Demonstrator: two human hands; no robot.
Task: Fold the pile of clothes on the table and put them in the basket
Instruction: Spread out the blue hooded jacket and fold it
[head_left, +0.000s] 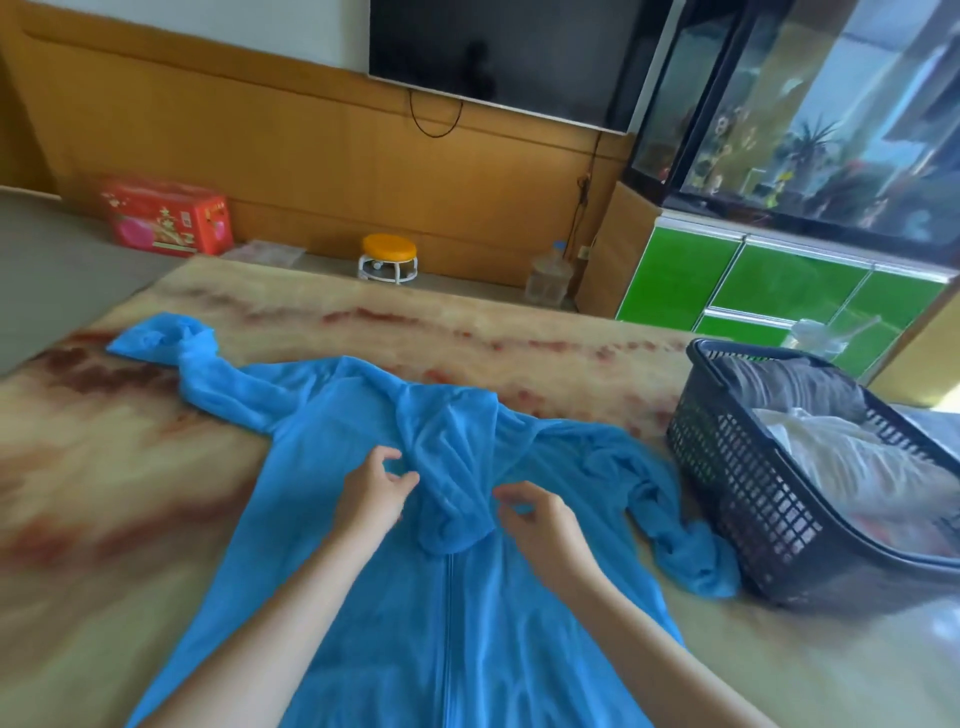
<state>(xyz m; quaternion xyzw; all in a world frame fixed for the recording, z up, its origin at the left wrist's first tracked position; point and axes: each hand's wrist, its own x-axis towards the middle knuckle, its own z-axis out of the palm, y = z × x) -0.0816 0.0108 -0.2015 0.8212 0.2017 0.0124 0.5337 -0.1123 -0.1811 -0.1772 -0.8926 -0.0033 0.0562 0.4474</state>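
Head view, nearest first: both bare forearms are stretched forward over a thin blue jacket (467, 639), which is spread front-up on the table (104, 519) with its zip (449, 613) closed and running away from the person. It is judged to be laid flat like this so that the sleeves and sides can be folded in squarely.

The left hand (374, 499) and right hand (543, 522) are held just either side of the zip's top, palms down, wrists roughly level. The fingers of both are loosely curled, thumbs apart from forefingers, and no cloth is plainly seen pinched between them. The hands seem poised at the lower edge of the hood (452, 467), which is lying crumpled down over the chest; smoothing or tucking it is judged to be the step in hand.

Farther out, one sleeve (208, 374) is trailed twisted towards the far left, and the other sleeve (670, 525) is bunched on the right, its cuff touching or almost touching the basket (743, 493). The dark mesh basket is set at the table's right edge, within easy reach, and folded clothes (841, 467) are already stacked inside it.

Beyond the table, a small stool (389, 254), a red box (166, 218) and a television (498, 52) are seen against the wooden wall.
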